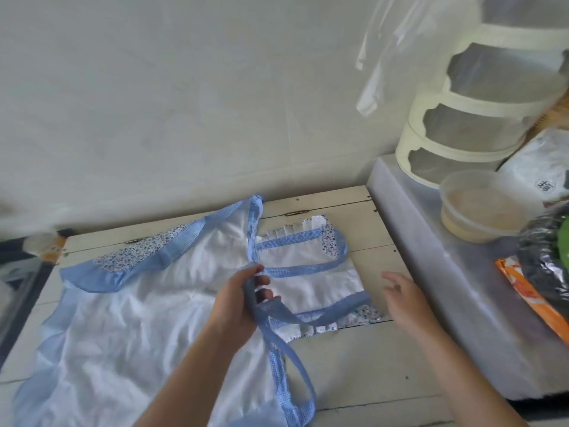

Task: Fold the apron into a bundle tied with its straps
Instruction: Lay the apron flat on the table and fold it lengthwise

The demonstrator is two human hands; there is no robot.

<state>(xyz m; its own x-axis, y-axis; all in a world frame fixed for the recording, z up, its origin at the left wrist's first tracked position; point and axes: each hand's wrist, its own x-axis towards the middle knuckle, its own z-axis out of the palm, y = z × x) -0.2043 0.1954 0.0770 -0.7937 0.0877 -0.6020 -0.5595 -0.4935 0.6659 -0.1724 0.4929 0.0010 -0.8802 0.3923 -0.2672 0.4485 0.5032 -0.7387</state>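
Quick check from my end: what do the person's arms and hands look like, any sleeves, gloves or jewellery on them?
Both forearms are bare as far as the frame shows, with no sleeve or cuff in view. The left hand and the right hand wear no gloves. No watch, bracelet or ring is visible on either, though the right hand is blurred, so a thin ring there cannot be ruled out.

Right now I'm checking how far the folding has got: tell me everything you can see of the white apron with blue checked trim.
The white apron with blue checked trim lies spread and creased on the pale wooden table, unfolded, apparently thin cloth. Floral patches edge its hem and bib; a pleated frill lines the bib. The left hand grips a blue checked strap; the right hand hovers open beside the bib.
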